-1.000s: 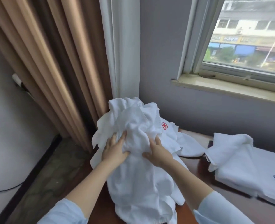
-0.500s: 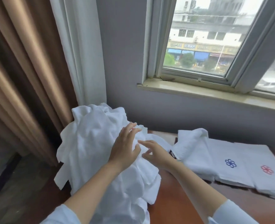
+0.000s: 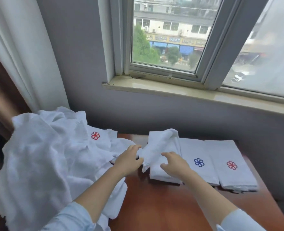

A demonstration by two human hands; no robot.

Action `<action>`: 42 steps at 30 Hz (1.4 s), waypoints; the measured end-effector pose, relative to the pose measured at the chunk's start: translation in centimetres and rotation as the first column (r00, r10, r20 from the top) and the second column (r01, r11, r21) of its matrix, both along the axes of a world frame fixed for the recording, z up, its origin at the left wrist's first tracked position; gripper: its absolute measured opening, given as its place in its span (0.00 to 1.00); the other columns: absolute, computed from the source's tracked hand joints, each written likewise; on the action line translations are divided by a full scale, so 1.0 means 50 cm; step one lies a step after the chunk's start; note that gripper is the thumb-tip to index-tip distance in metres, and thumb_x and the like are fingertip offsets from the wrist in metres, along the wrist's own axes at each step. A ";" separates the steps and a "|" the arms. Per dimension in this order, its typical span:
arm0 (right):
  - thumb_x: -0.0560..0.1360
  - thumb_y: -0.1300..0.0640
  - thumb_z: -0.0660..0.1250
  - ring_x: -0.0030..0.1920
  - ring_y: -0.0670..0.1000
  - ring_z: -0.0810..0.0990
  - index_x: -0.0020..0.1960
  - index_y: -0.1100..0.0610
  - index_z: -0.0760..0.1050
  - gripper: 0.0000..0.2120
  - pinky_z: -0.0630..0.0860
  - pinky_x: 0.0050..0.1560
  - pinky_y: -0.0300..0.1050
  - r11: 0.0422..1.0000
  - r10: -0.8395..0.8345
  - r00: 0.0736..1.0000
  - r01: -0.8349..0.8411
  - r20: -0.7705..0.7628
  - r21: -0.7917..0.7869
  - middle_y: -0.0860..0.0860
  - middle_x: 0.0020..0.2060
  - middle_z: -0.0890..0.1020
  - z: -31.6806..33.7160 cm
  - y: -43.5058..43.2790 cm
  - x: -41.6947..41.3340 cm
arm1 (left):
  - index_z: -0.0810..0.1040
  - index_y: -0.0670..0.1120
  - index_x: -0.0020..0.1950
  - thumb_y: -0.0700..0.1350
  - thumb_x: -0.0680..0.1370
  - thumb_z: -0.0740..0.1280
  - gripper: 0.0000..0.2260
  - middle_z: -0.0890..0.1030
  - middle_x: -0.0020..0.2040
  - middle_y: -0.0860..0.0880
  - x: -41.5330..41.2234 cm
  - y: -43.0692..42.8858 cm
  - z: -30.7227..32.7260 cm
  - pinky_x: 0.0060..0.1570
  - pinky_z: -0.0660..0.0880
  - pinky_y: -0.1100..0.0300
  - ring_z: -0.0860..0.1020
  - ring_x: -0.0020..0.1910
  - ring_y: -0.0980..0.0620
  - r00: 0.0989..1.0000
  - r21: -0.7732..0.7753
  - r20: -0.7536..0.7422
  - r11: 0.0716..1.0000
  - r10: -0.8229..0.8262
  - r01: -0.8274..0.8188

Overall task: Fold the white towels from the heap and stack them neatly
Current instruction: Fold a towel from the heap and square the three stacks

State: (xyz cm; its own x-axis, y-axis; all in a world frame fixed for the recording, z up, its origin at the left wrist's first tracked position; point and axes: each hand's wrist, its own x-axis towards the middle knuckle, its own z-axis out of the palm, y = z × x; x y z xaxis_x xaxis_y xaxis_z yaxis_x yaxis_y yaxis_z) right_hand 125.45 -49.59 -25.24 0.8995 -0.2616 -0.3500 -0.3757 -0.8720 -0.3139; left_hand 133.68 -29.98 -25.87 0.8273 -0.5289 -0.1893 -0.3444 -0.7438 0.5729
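Observation:
A heap of crumpled white towels covers the left end of the brown table; one shows a red flower logo. Folded white towels lie in a row on the right: one with a blue logo, one with a red logo. On the leftmost folded pile lies a loose, rumpled white towel. My left hand pinches the near end of that loose towel. My right hand hovers just right of it over the folded pile, fingers spread and relaxed.
The table stands against a grey wall under a window sill. White and brown curtains hang at the left behind the heap. Bare tabletop shows in front of the folded towels.
My view has swung right from the heap to the folded row. Both hands left the heap and moved right; the left now pinches the loose towel on the leftmost folded pile.

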 end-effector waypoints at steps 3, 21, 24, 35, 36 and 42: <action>0.78 0.49 0.60 0.69 0.52 0.69 0.77 0.47 0.62 0.28 0.71 0.61 0.50 1.000 0.002 1.000 -0.002 -0.001 -0.017 0.48 0.71 0.68 -0.018 -0.041 0.014 | 0.60 0.54 0.77 0.56 0.79 0.61 0.26 0.65 0.75 0.53 0.018 -0.039 -0.034 0.57 0.70 0.54 0.74 0.64 0.50 0.997 0.030 -0.079 0.999 0.017 -0.014; 0.79 0.54 0.61 0.72 0.45 0.67 0.75 0.49 0.66 0.24 0.67 0.69 0.44 0.962 -0.061 0.997 0.069 -0.038 0.264 0.44 0.73 0.69 -0.137 -0.172 0.054 | 0.68 0.52 0.70 0.55 0.72 0.63 0.26 0.74 0.53 0.61 0.094 -0.175 -0.168 0.49 0.73 0.57 0.74 0.62 0.47 0.915 -0.036 -0.346 0.972 0.208 -0.234; 0.79 0.56 0.61 0.73 0.45 0.66 0.75 0.48 0.65 0.25 0.65 0.69 0.42 0.942 -0.068 0.997 0.079 -0.045 0.327 0.43 0.74 0.68 -0.136 -0.177 0.037 | 0.66 0.55 0.73 0.54 0.69 0.67 0.32 0.75 0.62 0.55 0.105 -0.183 -0.165 0.58 0.75 0.48 0.70 0.64 0.48 0.939 -0.009 -0.286 0.980 0.190 -0.201; 0.81 0.52 0.61 0.66 0.46 0.71 0.76 0.50 0.64 0.23 0.68 0.66 0.42 0.662 -0.383 0.922 0.313 -0.053 0.681 0.49 0.69 0.73 -0.103 -0.186 0.007 | 0.69 0.55 0.43 0.55 0.67 0.68 0.11 0.76 0.39 0.56 0.078 -0.235 -0.085 0.32 0.67 0.59 0.76 0.40 0.53 0.994 0.136 0.104 0.991 -0.024 0.010; 0.81 0.52 0.61 0.65 0.46 0.72 0.76 0.50 0.64 0.24 0.69 0.65 0.43 0.637 -0.429 0.902 0.335 -0.042 0.695 0.49 0.68 0.73 -0.098 -0.188 0.007 | 0.69 0.56 0.43 0.59 0.67 0.69 0.13 0.78 0.40 0.57 0.070 -0.244 -0.077 0.33 0.69 0.60 0.77 0.40 0.56 0.999 0.079 0.015 0.996 -0.044 0.043; 0.81 0.54 0.60 0.66 0.47 0.72 0.75 0.49 0.63 0.23 0.72 0.64 0.50 0.706 -0.556 0.823 0.395 0.114 0.588 0.47 0.71 0.69 -0.092 -0.199 0.003 | 0.75 0.62 0.49 0.61 0.76 0.64 0.06 0.82 0.47 0.63 0.035 -0.278 -0.073 0.54 0.78 0.55 0.80 0.50 0.63 0.932 -0.158 -0.318 0.979 -0.175 0.129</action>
